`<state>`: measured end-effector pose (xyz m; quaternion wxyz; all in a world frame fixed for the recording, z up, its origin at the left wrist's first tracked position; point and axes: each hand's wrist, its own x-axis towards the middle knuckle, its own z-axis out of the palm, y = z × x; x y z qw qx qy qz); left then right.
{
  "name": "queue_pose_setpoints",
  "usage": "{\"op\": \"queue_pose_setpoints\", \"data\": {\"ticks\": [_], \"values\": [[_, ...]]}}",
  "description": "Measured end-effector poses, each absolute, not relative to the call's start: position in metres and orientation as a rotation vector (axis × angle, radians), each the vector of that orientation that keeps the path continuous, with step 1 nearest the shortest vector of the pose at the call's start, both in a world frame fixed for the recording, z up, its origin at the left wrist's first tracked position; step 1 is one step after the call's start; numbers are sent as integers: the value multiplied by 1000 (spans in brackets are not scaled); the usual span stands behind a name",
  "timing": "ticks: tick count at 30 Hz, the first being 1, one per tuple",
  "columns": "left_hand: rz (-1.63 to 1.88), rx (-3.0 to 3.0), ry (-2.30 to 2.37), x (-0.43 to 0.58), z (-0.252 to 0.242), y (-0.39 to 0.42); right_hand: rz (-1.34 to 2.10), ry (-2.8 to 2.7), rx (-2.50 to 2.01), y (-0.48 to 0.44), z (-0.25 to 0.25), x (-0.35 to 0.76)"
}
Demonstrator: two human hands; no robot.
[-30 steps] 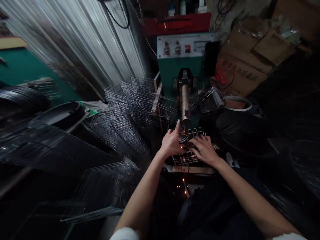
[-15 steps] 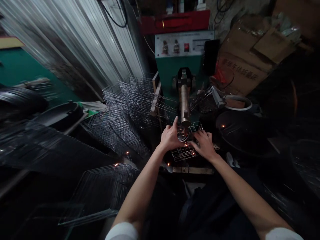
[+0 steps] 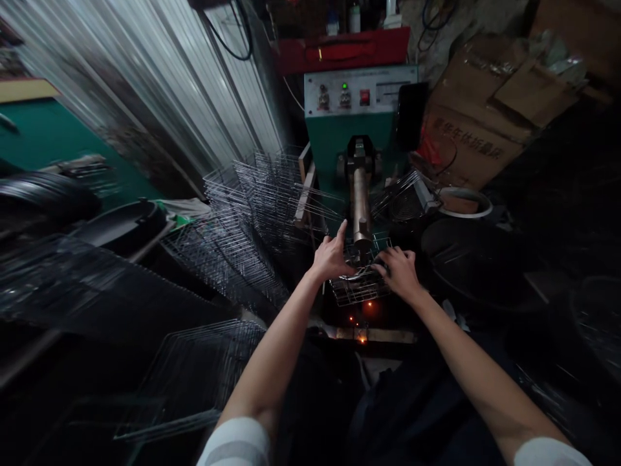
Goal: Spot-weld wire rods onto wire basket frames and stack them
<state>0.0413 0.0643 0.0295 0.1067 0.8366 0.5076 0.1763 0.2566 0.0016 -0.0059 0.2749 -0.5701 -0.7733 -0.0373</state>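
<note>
Workshop carton [image 3: 485,97] reads "折叠床" (rest blurred).
Left hand [image 3: 332,257] spreads thumb, forefinger; right hand [image 3: 400,272] curls at wire rack [image 3: 356,294]; grips unclear.

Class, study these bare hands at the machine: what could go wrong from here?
Sparks glowing near the wire grid might burn the bare left hand or right hand.

The metal rod stands above the grid, between the hands, so a straying finger could get pinched.
</note>
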Motion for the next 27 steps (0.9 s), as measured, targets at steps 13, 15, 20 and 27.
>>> {"op": "queue_pose_setpoints", "data": {"ticks": [13, 15, 20, 27], "values": [[883, 2127, 1618, -44, 20, 57, 46, -2009, -1390, -13, -7, 320], [1008, 1904, 1686, -67, 9, 54, 88, -1970, -1403, -8, -3, 337], [1025, 1746, 1620, -78, -21, 60, 217, -1925, -1502, 39, 23, 342], [969, 1688, 1287, -47, -55, 92, 490, -2148, -1668, 130, 49, 311]]}}
